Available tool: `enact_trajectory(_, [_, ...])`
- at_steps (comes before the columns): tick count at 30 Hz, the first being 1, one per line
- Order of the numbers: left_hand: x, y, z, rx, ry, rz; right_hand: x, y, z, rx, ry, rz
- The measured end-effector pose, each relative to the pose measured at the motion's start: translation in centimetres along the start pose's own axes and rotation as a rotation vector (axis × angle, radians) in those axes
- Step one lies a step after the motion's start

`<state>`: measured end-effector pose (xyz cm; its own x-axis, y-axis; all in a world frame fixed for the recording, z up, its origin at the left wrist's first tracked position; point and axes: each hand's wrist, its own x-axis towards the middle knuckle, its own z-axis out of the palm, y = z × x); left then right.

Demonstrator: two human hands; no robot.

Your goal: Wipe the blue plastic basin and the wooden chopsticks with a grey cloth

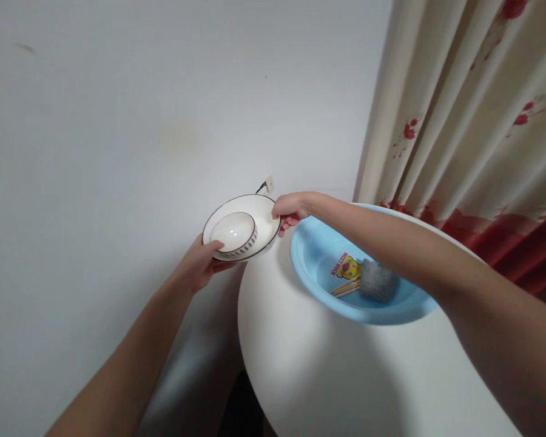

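Note:
Between both hands is a white plate [264,226] with a dark rim, held at the table's left edge. A small white bowl [233,230] with blue dashes round its side sits on the plate, toward its left. My left hand [199,262] is closed on the plate's left side, its thumb over the bowl's rim. My right hand [292,209] grips the plate's right rim, thumb on top and fingers curled beneath. Right of the plate stands a light blue basin [318,267] with a duck print. Inside it lie chopsticks [346,287] and a fuzzy grey scrubber [378,281].
The white round table [300,358] carries the basin. A pale wall [164,121] rises behind and to the left, with a socket and dark plug [267,184] just beyond the plate. A cream and red curtain [464,121] hangs at the right.

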<state>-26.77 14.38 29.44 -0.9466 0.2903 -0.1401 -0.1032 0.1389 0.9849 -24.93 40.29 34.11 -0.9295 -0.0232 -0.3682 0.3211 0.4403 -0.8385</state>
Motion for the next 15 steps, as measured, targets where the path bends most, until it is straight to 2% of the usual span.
enact_trajectory(3, [-0.2, -3.0, 0.6, -0.065, 0.07, -0.039, 1.0, 0.1, 0.6, -0.153, -0.073, 0.171])
enact_trajectory(5, [0.0, -4.9, 1.2, -0.099, 0.116, -0.083, 1.1, 0.5, 0.4, -0.239, -0.057, 0.159])
enact_trajectory(6, [0.2, -5.8, 1.5, -0.111, 0.13, -0.089, 0.9, 0.8, 0.2, -0.28, 0.018, 0.11])
enact_trajectory(7, [0.4, -6.7, 1.6, -0.121, 0.137, -0.099, 0.6, 1.4, -0.2, -0.317, 0.14, 0.037])
enact_trajectory(10, [1.0, -8.9, 1.7, -0.162, 0.2, -0.156, -1.9, 4.3, -2.2, -0.418, 0.753, -0.232])
enact_trajectory(11, [1.1, -9.5, 1.6, -0.174, 0.207, -0.174, -3.0, 5.8, -2.8, -0.462, 0.842, -0.272])
enact_trajectory(13, [1.2, -10.7, 1.1, -0.172, 0.225, -0.2, -5.4, 9.5, -3.6, -0.55, 0.862, -0.27])
enact_trajectory(14, [1.2, -11.1, 0.8, -0.158, 0.23, -0.204, -6.5, 11.5, -3.6, -0.601, 0.81, -0.234])
enact_trajectory(15, [1.1, -11.5, 0.6, -0.14, 0.242, -0.201, -7.5, 13.5, -3.4, -0.662, 0.694, -0.203])
